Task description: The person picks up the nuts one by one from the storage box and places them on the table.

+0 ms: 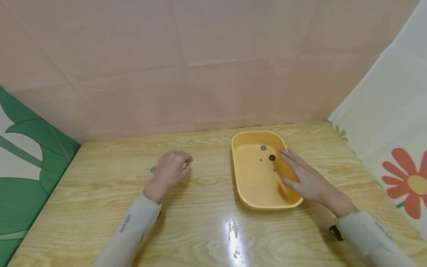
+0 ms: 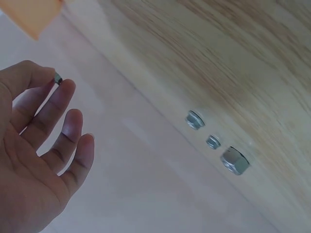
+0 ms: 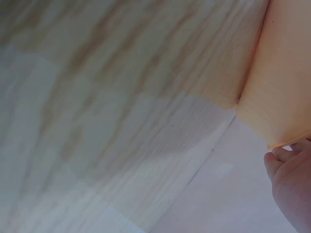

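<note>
Between thumb and index finger, my left hand [image 1: 170, 168] pinches a small metal nut [image 2: 58, 78] above the table. Three silver nuts lie on the wood past that hand in the left wrist view: a flanged nut [image 2: 195, 120], a smaller nut [image 2: 213, 141] and a large hex nut [image 2: 234, 160]. My right hand [image 1: 307, 180], fingers mostly straight, is at the right rim of a yellow tray [image 1: 236, 174]. Inside the tray are a silver nut [image 1: 263, 147], a black nut [image 1: 272, 157] and two tiny metal pieces, too small to identify.
The wood-grain table [image 1: 207, 230] carries the tray right of its middle. A pinkish sheet [image 1: 200, 74] rises behind the table's far edge. Printed cloths stand at the sides, with green leaves [image 1: 26, 155] on the left and a red flower [image 1: 408, 181] on the right.
</note>
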The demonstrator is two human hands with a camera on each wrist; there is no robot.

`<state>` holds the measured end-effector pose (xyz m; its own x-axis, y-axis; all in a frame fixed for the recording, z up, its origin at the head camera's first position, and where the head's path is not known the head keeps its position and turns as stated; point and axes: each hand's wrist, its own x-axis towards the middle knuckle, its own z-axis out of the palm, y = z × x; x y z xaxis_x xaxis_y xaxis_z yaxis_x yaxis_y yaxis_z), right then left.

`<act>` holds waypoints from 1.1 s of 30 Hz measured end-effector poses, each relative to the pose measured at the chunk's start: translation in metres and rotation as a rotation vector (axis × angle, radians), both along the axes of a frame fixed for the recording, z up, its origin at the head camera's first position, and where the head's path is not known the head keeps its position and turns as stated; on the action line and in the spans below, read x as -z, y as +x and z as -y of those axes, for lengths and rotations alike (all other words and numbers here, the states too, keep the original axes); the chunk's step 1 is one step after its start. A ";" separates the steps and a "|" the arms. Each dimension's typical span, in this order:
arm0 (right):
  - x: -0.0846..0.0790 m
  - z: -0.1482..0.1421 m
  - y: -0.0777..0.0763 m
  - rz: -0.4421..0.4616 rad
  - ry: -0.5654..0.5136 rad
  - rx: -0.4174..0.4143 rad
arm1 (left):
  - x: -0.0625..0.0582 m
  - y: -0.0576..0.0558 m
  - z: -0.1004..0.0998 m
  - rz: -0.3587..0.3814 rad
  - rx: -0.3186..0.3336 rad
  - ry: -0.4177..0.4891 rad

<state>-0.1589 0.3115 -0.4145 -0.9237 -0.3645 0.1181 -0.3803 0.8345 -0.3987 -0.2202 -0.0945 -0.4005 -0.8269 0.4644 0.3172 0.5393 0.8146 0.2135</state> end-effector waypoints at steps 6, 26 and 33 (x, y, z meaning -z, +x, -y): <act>-0.001 0.000 0.000 0.008 -0.002 -0.002 | 0.002 0.000 0.007 -0.008 -0.011 -0.005; 0.000 -0.001 -0.001 0.014 0.012 -0.003 | 0.007 0.005 0.030 0.054 -0.077 -0.033; 0.002 -0.001 -0.002 0.008 0.010 0.002 | 0.010 0.006 0.037 0.042 -0.072 -0.024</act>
<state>-0.1606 0.3123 -0.4167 -0.9254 -0.3634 0.1074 -0.3753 0.8395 -0.3930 -0.2147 -0.1319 -0.4107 -0.8709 0.4099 0.2712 0.4699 0.8562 0.2147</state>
